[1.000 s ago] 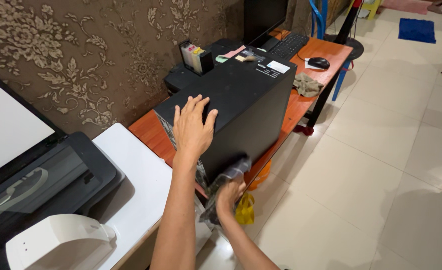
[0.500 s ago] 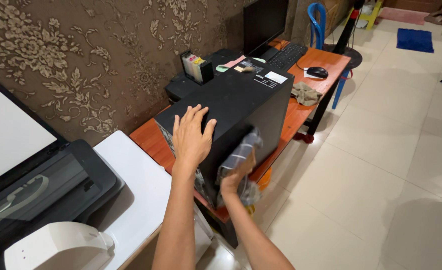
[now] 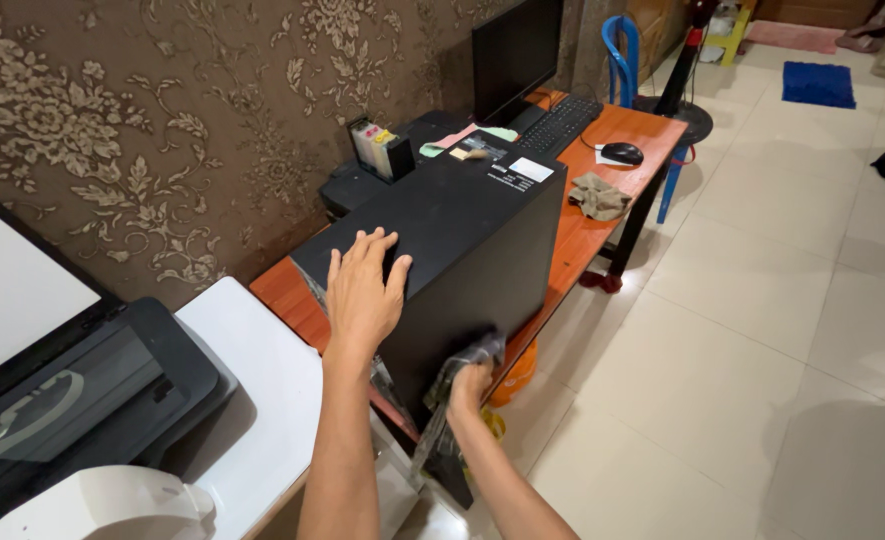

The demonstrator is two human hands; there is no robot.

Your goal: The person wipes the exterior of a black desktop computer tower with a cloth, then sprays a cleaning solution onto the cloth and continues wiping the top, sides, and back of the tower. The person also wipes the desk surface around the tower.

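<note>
Printer (image 3: 72, 400), black with its lid raised, sits at far left on a white table (image 3: 262, 420); a white rounded object (image 3: 102, 505) lies just in front of it. Next along, the orange bench (image 3: 602, 225) runs along the patterned wall and away from the camera.

Black computer case (image 3: 462, 240) lies on the near end of the bench. Long axis runs with the bench, away from the viewer toward upper right; a broad flat panel faces up, and the near end points back toward the person. White labels sit on the far part of the top panel.

Left hand (image 3: 362, 295) rests flat on the near part of the top panel, palm down, fingers spread and pointing away.

Right hand (image 3: 467, 385) is closed around a grey cloth (image 3: 457, 375), pressing it against the case's floor-facing side panel near the lower near corner. Part of the cloth hangs below the hand.

Beyond the case: another black printer with ink tanks (image 3: 382, 150) by the wall, a monitor (image 3: 517, 50), keyboard (image 3: 560, 122), mouse (image 3: 622, 153), and a crumpled rag (image 3: 599, 195). A blue chair (image 3: 622, 60) stands behind the bench; a blue mat (image 3: 818, 84) lies on the tiled floor at far right.
</note>
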